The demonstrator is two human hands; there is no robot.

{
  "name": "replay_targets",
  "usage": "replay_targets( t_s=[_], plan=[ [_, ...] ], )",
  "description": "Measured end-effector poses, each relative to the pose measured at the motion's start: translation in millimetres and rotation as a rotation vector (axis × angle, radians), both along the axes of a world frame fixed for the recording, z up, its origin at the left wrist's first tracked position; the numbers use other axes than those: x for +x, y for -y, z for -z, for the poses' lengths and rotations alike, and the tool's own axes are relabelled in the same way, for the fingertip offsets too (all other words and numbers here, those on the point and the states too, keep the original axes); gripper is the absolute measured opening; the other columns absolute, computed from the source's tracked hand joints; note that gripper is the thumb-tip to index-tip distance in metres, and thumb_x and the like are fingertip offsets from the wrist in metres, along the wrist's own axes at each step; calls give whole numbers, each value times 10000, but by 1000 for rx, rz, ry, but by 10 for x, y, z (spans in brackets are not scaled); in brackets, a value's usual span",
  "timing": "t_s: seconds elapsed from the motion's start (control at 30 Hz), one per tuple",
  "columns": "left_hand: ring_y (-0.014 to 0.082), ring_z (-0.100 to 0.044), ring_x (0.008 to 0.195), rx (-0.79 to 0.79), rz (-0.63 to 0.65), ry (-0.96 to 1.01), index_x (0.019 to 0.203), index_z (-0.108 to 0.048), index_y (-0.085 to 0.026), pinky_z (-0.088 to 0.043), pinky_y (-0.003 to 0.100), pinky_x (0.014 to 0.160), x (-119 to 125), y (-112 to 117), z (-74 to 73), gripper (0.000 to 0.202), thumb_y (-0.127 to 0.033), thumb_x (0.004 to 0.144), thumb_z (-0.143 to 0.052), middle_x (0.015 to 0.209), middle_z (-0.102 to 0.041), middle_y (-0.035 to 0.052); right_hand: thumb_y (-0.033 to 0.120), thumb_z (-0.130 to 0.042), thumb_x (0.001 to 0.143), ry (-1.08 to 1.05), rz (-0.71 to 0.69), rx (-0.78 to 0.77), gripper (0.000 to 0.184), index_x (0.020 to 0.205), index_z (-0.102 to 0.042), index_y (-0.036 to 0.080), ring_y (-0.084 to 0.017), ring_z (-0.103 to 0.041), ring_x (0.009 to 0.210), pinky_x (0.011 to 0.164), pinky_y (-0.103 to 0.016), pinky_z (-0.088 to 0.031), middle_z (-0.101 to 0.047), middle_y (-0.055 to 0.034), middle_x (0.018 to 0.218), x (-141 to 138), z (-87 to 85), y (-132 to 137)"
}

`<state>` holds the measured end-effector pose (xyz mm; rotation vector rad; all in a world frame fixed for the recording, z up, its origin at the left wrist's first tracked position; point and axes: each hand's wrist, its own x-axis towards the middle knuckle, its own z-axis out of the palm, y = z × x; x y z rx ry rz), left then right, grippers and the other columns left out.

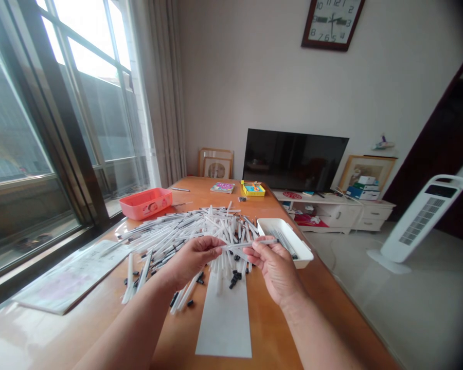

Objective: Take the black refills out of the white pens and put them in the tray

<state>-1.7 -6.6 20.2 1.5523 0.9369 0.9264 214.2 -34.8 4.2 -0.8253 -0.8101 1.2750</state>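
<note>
The left hand [195, 258] and the right hand [273, 263] pinch one pen [237, 245], and a white box [307, 251] stands near the right edge of the desk [269, 331].

Bright daylight from the window [94, 56]
Glare whitens the counter [42, 336] nearest it; opposite it, the fan [422, 221] slants, stretched (corners there fade dark).

A slim, pale pen tube [237, 246], dark at its right tip, is held nearly level above a sprawling heap of white tubes [220, 224], loose black caps [234, 279] along its near edge.
</note>
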Motion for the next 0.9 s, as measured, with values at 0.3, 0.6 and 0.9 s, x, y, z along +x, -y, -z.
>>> replay_targets(
  t_s=[0.3, 0.6, 0.9],
  plan=[
    [165, -553, 820, -24, 7, 13, 1058, -739, -174, -402, 304, 809, 7, -7, 22, 367, -432, 798, -729, 903, -695, 39, 435, -788, 769, 5, -86, -29, 312, 871, -638, 182, -205, -739, 761, 683, -288, -580, -741, -59, 814, -69, -46, 51],
    [128, -535, 736, -101, 28, 168, 981, -737, -159, -408, 273, 736, 18, 14, 5, 303, -389, 786, -766, 822, -667, 32, 416, -749, 790, -17, -125, -47, 293, 906, -667, 160, -166, -709, 615, 527, -218, -530, -743, -68, 741, -63, -65, 83],
    [129, -522, 717, -23, 30, 71, 1028, -734, -142, -417, 278, 720, 42, 49, -24, 345, -409, 809, -741, 772, -642, 22, 414, -759, 794, -10, -128, -24, 289, 885, -652, 162, -163, -706, 604, 530, -218, -546, -734, -59, 724, -51, -71, 103]
  ],
)
